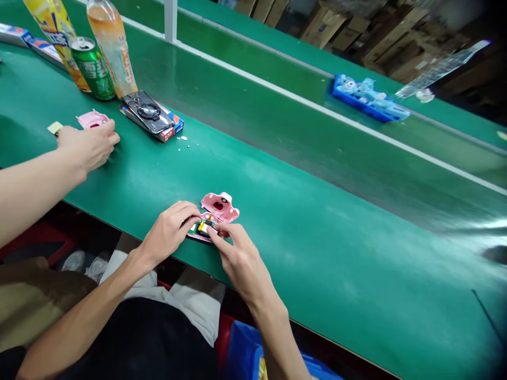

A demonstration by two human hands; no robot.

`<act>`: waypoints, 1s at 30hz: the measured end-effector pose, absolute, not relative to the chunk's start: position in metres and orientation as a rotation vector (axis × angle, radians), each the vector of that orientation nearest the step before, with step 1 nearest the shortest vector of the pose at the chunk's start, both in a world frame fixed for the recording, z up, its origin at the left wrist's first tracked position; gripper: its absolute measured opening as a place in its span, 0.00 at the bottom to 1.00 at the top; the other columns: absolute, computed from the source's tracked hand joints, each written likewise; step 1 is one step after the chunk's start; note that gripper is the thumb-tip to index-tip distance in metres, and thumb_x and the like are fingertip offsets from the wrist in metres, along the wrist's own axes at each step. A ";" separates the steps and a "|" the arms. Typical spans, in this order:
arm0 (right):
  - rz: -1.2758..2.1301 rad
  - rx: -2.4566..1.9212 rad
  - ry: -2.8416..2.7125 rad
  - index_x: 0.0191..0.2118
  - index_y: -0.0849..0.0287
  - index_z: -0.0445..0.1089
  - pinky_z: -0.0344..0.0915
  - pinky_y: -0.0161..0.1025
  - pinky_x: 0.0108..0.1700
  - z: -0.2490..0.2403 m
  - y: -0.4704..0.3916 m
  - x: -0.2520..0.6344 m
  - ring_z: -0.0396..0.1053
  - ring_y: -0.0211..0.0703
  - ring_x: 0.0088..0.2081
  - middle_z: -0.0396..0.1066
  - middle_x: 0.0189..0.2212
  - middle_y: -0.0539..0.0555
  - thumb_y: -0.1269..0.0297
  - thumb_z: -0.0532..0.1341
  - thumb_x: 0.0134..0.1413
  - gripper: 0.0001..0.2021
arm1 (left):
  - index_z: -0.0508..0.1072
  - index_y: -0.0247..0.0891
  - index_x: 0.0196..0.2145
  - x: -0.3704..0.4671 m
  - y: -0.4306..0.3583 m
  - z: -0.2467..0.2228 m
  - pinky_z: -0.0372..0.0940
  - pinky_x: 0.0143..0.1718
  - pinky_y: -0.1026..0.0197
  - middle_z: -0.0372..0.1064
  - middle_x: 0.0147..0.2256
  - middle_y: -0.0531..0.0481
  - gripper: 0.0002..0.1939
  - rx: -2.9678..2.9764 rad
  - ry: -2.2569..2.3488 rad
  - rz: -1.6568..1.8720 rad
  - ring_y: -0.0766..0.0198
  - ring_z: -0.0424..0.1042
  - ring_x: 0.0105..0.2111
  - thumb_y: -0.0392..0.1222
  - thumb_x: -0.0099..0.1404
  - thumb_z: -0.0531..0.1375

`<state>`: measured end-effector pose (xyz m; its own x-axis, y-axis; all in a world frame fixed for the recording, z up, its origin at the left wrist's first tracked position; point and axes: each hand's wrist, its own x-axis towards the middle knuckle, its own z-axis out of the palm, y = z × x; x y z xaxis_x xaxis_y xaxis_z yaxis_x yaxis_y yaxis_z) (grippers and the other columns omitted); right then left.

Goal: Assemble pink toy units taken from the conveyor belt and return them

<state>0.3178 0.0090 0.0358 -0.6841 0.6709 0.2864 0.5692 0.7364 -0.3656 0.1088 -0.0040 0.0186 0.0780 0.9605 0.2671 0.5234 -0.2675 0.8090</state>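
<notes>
An opened pink plastic casing lies on the green table in front of me, its lid part standing behind the lower half. Inside the lower half are a green circuit board and a small battery-like block with yellow tape. My left hand pinches the left edge of the lower half between thumb and fingers. From the right, my right hand grips the other side, with a finger by the yellow-taped block. The fingertips hide part of the inside.
At left, a co-worker's hand is by another pink shell. Behind stand a green can, an orange drink bottle and a phone on boxes. A blue tray sits across the sunken conveyor-like strip.
</notes>
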 end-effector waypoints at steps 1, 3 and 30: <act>0.339 -0.955 -2.560 0.57 0.56 0.72 0.76 0.47 0.48 0.037 0.010 0.316 0.70 0.47 0.48 0.72 0.48 0.61 0.80 0.49 0.66 0.23 | 0.75 0.38 0.40 0.109 -0.004 0.019 0.70 0.50 0.55 0.75 0.43 0.46 0.10 1.850 1.468 1.094 0.58 0.74 0.46 0.38 0.76 0.53; 0.328 -0.965 -2.595 0.57 0.58 0.72 0.76 0.48 0.48 0.041 0.010 0.314 0.70 0.48 0.48 0.72 0.47 0.62 0.80 0.49 0.65 0.22 | 0.74 0.38 0.42 0.107 -0.005 0.020 0.69 0.52 0.54 0.75 0.46 0.45 0.09 1.883 1.441 1.070 0.57 0.73 0.49 0.38 0.76 0.53; 0.380 -1.840 -2.339 0.39 0.62 0.81 0.67 0.41 0.36 0.083 0.083 0.319 0.74 0.44 0.30 0.80 0.30 0.59 0.52 0.49 0.72 0.26 | 0.72 0.42 0.54 0.091 -0.013 0.006 0.68 0.60 0.48 0.67 0.60 0.42 0.13 2.259 1.212 0.875 0.53 0.65 0.61 0.38 0.73 0.60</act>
